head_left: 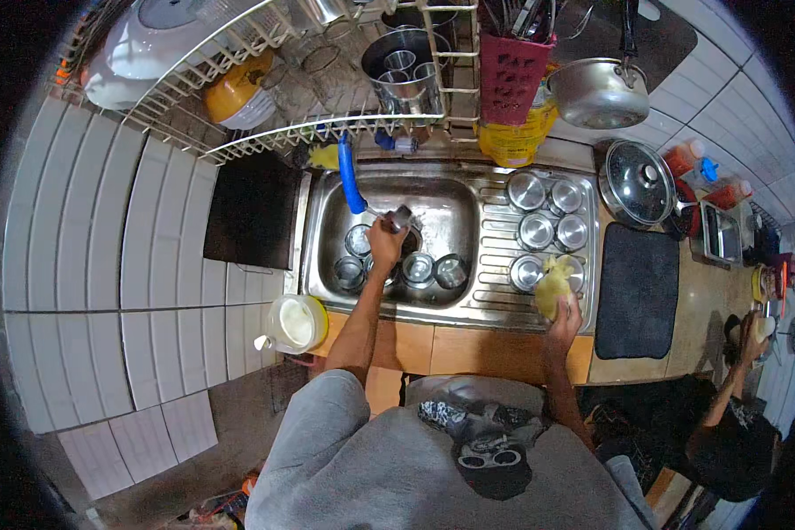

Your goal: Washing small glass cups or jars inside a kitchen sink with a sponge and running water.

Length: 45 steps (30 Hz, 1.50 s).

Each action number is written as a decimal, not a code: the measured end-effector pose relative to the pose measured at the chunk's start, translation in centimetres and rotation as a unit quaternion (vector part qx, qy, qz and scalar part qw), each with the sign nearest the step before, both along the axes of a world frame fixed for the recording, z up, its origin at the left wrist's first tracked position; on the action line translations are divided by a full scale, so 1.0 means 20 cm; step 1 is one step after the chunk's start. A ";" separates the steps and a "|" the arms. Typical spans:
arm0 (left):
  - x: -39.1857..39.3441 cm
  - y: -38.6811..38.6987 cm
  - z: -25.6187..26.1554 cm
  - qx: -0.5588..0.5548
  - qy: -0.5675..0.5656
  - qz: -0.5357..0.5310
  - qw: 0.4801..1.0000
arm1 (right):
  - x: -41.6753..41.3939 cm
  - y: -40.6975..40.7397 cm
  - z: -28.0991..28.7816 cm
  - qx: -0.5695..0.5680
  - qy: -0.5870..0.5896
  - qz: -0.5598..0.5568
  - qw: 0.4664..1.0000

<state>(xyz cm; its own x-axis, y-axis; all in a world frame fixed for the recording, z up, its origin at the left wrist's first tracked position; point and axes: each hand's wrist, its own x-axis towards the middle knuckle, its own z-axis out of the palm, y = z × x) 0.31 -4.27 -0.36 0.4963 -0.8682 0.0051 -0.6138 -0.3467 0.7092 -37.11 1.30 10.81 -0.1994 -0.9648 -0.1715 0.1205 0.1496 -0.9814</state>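
Note:
My left hand (387, 244) is over the sink basin (437, 192), closed around a small steel cup (399, 217) near the end of a blue tap hose (350, 175). Below and around it, several steel cups (418, 269) stand in the basin. Out over the ribbed drainboard (493, 265), my right hand (565, 317) grips a yellow-green sponge or scrubbing cloth (554, 289). That cloth partly covers one of several round steel containers (536, 231) set in two columns on the drainboard.
A plastic tub (297, 323) stands left of the sink. Above hangs a wire dish rack (331, 124) with glasses and bowls. Right of the drainboard lie a dark mat (638, 291) and a lidded pan (639, 182). Another person's hand (753, 338) is at the counter's far right.

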 end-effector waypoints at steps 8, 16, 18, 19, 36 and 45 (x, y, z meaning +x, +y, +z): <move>-0.07 0.08 0.24 -0.058 -0.310 -0.091 0.945 | 0.01 0.02 0.00 -0.058 -0.087 0.049 0.993; -0.04 0.17 0.29 -0.088 -0.405 -0.100 0.904 | 0.00 0.04 0.04 -0.060 -0.092 0.051 0.993; -0.04 0.18 0.29 -0.091 -0.406 -0.094 0.904 | -0.01 0.05 0.03 -0.060 -0.120 0.064 0.989; -0.04 0.19 0.29 -0.093 -0.407 -0.087 0.904 | 0.00 0.05 0.03 -0.055 -0.125 0.055 0.989; -0.06 0.13 0.15 -0.116 -0.266 -0.063 0.955 | 0.00 0.05 0.08 -0.052 -0.027 0.034 0.998; -0.02 -0.17 -0.05 -0.086 0.298 0.089 0.946 | -0.06 0.05 -0.05 -0.068 -0.023 0.013 0.997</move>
